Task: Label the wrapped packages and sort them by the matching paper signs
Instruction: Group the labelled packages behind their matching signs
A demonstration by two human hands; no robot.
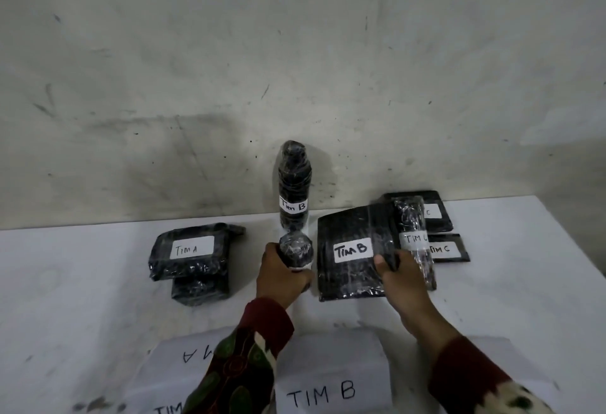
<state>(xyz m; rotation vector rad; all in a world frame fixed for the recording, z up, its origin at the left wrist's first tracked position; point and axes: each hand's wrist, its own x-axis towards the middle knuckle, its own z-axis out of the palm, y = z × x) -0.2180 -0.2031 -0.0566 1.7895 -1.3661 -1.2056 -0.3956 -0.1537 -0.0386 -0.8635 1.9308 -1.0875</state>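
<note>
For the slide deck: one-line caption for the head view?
Left hand grips a wrapped cylinder, right hand holds a Tim C package over the flat Tim B package.

Label on the rear flat package (436, 213) is covered by the long wrapped package (414, 236); only "C" is seen. Long package's own label is motion-blurred, its last letter unclear. Paper sign (196, 356) is hidden partly by the left sleeve (242, 358); another sign (167, 408) is cut off by the bottom edge.

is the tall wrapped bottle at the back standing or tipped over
Standing. The bottle is upright by the wall, narrow top up, its "Tim B" label reading level.
</note>
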